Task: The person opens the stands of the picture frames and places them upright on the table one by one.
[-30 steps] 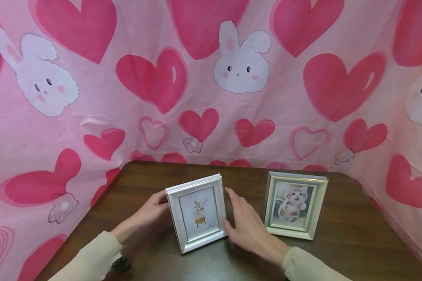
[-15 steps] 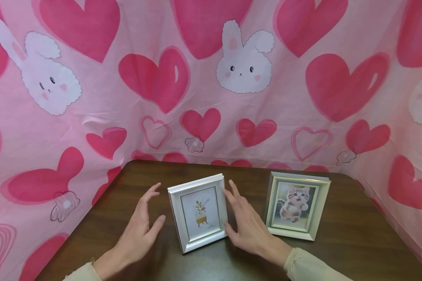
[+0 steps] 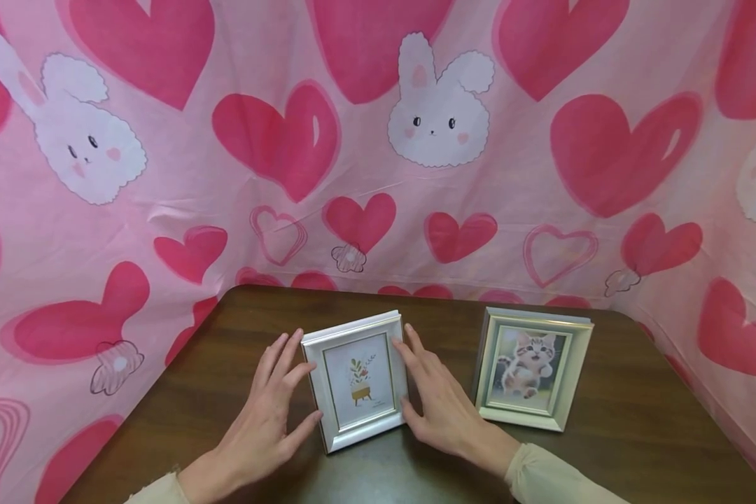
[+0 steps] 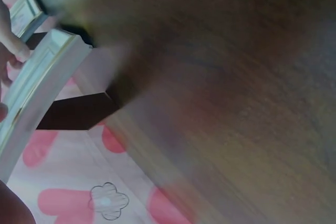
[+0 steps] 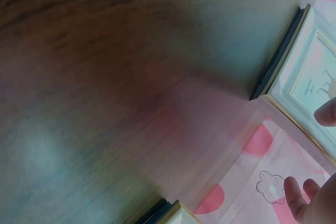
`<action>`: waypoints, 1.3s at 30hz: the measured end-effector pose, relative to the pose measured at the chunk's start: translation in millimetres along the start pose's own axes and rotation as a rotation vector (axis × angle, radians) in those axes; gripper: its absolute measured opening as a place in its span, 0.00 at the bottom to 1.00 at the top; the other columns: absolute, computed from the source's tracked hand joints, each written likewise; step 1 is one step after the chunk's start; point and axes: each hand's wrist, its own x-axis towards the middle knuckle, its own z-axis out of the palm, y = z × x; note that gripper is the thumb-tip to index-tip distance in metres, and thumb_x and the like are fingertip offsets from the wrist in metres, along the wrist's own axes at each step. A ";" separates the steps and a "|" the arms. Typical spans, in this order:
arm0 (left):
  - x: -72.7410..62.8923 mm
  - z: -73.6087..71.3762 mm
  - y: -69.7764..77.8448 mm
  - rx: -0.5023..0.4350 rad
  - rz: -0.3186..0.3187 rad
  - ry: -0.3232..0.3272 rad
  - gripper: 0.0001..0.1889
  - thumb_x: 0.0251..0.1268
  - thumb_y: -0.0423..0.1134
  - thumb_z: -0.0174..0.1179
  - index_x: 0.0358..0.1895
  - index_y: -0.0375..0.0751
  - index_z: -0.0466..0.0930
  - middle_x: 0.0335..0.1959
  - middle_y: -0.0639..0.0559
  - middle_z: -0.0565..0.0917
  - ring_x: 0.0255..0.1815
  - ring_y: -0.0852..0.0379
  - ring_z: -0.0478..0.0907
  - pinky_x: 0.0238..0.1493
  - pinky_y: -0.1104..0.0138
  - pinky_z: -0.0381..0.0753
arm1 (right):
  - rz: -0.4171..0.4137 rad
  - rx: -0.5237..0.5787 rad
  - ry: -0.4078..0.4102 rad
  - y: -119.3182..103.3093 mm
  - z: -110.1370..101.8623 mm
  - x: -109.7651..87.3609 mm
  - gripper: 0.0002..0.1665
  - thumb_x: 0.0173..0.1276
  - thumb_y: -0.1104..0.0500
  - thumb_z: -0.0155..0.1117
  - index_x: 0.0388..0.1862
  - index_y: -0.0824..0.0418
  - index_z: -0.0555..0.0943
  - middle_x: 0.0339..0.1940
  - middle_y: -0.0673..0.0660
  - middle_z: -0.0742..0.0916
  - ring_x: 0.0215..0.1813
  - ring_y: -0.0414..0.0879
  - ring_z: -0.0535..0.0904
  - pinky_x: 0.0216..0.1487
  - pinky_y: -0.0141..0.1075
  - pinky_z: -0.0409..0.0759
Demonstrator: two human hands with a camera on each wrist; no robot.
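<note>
A white picture frame [image 3: 323,381] with a flower-pot print stands tilted back on the brown table, turned slightly. My left hand [image 3: 258,409] is at its left side, fingers spread and gently bent, with a fingertip and the thumb tip right at the edge. On the opposite side my right hand [image 3: 444,402] has extended fingers along the border, its thumb by the lower right corner. In the left wrist view the frame [image 4: 47,80] shows from its side, with a dark stand leg [image 4: 79,111] propping it behind. Fingertips [image 5: 296,200] reach beside it in the right wrist view.
A second, pale gold-edged frame [image 3: 570,378] with a kitten photo stands to the right, just past my right hand. The dark wooden table [image 3: 642,434] ends at a pink cloth backdrop [image 3: 353,175] with hearts and rabbits.
My left hand drew away from the frame's left side, then came back to its edge. My right fingers shifted slightly onto the front border. Both frames stay put.
</note>
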 end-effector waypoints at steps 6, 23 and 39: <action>-1.8 1.6 -1.7 0.028 -0.028 -0.041 0.34 0.79 0.63 0.48 0.75 0.43 0.69 0.86 0.37 0.51 0.83 0.31 0.44 0.81 0.46 0.33 | -0.011 -0.017 0.000 -0.2 1.5 -0.9 0.62 0.61 0.60 0.76 0.88 0.52 0.52 0.89 0.54 0.52 0.71 0.53 0.73 0.66 0.54 0.76; 2.3 5.0 -5.1 0.048 -0.051 -0.063 0.40 0.58 0.41 0.74 0.76 0.45 0.69 0.87 0.40 0.49 0.84 0.31 0.42 0.81 0.45 0.37 | 0.002 -0.023 -0.017 -4.0 -0.7 -2.3 0.65 0.57 0.68 0.76 0.89 0.51 0.51 0.89 0.52 0.49 0.73 0.54 0.72 0.63 0.55 0.78; 14.0 9.3 -13.1 0.055 -0.057 -0.067 0.41 0.55 0.38 0.75 0.75 0.46 0.70 0.87 0.43 0.49 0.84 0.34 0.41 0.78 0.39 0.50 | 0.012 -0.055 -0.010 -3.7 -0.4 -3.0 0.65 0.58 0.66 0.78 0.88 0.52 0.51 0.89 0.52 0.49 0.73 0.53 0.72 0.63 0.53 0.77</action>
